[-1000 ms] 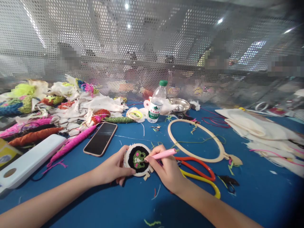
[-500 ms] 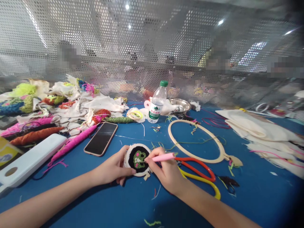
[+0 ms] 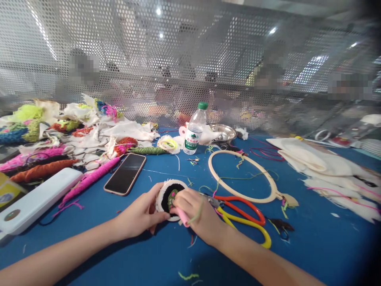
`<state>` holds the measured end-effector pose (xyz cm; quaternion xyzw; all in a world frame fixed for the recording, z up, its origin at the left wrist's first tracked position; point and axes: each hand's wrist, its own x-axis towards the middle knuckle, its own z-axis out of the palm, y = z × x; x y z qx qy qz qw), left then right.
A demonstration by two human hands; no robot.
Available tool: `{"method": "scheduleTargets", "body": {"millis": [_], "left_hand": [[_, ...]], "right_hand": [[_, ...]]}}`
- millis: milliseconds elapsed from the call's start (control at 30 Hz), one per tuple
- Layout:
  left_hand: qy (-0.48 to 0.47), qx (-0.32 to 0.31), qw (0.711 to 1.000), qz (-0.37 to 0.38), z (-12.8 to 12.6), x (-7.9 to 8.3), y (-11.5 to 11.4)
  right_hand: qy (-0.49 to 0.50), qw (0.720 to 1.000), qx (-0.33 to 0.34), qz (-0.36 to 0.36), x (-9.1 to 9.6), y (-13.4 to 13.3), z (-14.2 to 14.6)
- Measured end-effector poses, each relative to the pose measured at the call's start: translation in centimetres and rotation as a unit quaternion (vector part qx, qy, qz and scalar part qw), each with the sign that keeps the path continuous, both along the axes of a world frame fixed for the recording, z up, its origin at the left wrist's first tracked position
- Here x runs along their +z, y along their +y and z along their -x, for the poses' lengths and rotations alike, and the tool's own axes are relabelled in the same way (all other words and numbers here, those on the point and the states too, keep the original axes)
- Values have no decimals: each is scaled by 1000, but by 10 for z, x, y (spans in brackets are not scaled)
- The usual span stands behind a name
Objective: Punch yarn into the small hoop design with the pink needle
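Observation:
A small round embroidery hoop [image 3: 162, 200] holds black cloth worked with a green and pink motif. My left hand [image 3: 145, 210] grips the hoop's left rim, thumb along its lower edge. Over the hoop's right side, my right hand [image 3: 196, 212] is closed around a pink punch needle pen [image 3: 182, 217], whose back end points down toward me. Green yarn trails from that end. The pen's tip and part of the motif are hidden by my fingers. Just right of my right hand lie scissors [image 3: 245, 212] with one red and one yellow handle.
A phone [image 3: 125, 174], a long white case [image 3: 38, 200] and yarn bundles [image 3: 92, 180] lie to the left. Behind the hoop stands a water bottle [image 3: 195, 129]. A larger wooden hoop [image 3: 212, 171] and folded cream cloth [image 3: 324, 161] lie right. A perforated metal screen [image 3: 178, 51] closes off the back.
My right hand has moved slightly left over the small hoop and turned, so the pen's back end swings from pointing right to pointing down toward me. My left hand keeps its grip.

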<state>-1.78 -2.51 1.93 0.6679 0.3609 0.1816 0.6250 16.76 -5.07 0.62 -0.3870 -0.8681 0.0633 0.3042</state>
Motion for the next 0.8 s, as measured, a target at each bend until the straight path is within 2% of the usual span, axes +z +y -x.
{"method": "scheduleTargets", "body": {"millis": [133, 333, 433, 600, 800], "left_hand": [[1, -7, 1000, 10, 1, 0, 2], [-4, -21, 999, 32, 3, -3, 9], [-2, -27, 999, 34, 4, -4, 10], [-6, -20, 999, 31, 4, -7, 10], [-6, -21, 999, 30, 5, -9, 10]], "right_hand": [[102, 992, -24, 68, 5, 3, -7], [43, 998, -44, 27, 5, 2, -11], [68, 996, -46, 28, 4, 2, -12], [131, 985, -65, 90, 6, 2, -13], [153, 983, -61, 84, 7, 3, -14]]}}
